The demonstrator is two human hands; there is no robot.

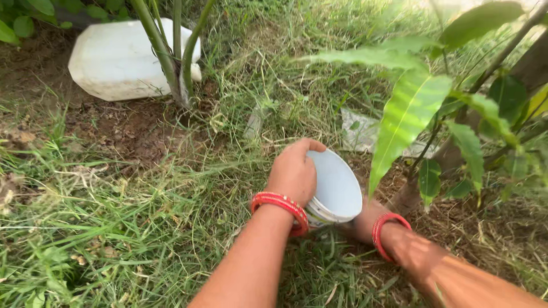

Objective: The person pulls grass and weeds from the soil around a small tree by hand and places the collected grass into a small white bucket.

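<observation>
Left hand (294, 174) clenched over rim of white bucket (337, 188), bucket tipped toward sapling (422, 171) base. Right hand (365, 222) under bucket, mostly hidden; fingers' grip can't tell. Bucket interior looks empty, so pour judged nearly done. White jug (123, 60) well beyond fingers, untouched.

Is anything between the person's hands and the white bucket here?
No. The left hand already grips the rim of the white bucket, which is tilted toward the small tree. The right hand is at its base, mostly hidden behind it.
</observation>
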